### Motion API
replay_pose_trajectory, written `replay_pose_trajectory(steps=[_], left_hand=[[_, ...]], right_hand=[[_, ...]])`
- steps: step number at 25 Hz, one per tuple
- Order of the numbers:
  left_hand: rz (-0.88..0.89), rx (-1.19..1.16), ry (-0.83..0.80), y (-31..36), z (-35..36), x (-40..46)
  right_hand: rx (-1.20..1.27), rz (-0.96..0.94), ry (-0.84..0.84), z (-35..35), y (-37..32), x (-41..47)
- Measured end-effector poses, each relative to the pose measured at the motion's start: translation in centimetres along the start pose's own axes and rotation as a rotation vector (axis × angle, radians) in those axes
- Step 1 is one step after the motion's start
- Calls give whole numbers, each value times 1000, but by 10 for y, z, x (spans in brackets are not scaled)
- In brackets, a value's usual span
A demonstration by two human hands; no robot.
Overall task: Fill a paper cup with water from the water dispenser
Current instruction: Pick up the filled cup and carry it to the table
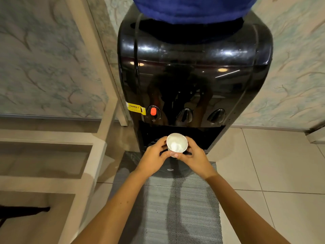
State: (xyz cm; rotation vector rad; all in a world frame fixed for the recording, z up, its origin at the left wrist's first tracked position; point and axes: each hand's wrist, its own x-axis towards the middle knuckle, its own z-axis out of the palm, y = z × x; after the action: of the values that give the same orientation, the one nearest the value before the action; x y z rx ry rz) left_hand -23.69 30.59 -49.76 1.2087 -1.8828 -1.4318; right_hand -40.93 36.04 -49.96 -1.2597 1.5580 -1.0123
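Note:
A white paper cup (pixel 176 142) is held upright between both hands, just in front of the dark recess of a black water dispenser (pixel 193 67). My left hand (pixel 153 155) grips the cup's left side and my right hand (pixel 194 156) grips its right side. The cup sits below the middle black tap (pixel 184 115). A tap with a red lever (pixel 153 111) is to the left, another black tap (pixel 216 115) to the right. I cannot tell whether the cup holds water. A blue-covered bottle (pixel 193 7) tops the dispenser.
A grey woven mat (pixel 184 208) lies on the tiled floor before the dispenser. Beige shelving (pixel 84 138) stands close on the left. A yellow warning sticker (pixel 134 108) is beside the red tap. Patterned wallpaper covers the walls behind.

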Motion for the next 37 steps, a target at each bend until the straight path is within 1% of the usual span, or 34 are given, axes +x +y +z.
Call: replay_pose_trajectory(steps=[6, 11, 17, 24, 28, 32, 34, 37], left_hand=[[60, 31, 16, 50, -8, -47], [139, 75, 48, 129, -34, -80], [237, 103, 66, 258, -79, -111], [385, 199, 115, 431, -143, -127], [466, 204, 99, 506, -180, -139], [534, 162, 68, 548, -218, -158], [555, 170, 73, 557, -238, -170], [525, 168, 99, 557, -271, -189]], right_hand=[[22, -52, -2, -11, -45, -44], [-13, -127, 10, -31, -126, -78], [-14, -236, 25, -72, -250, -113], [39, -376, 68, -126, -424, -141], [88, -448, 52, -145, -500, -155], [69, -509, 44, -141, -554, -159], [65, -528, 33, -132, -573, -159], [71, -537, -7, -104, -597, -155]])
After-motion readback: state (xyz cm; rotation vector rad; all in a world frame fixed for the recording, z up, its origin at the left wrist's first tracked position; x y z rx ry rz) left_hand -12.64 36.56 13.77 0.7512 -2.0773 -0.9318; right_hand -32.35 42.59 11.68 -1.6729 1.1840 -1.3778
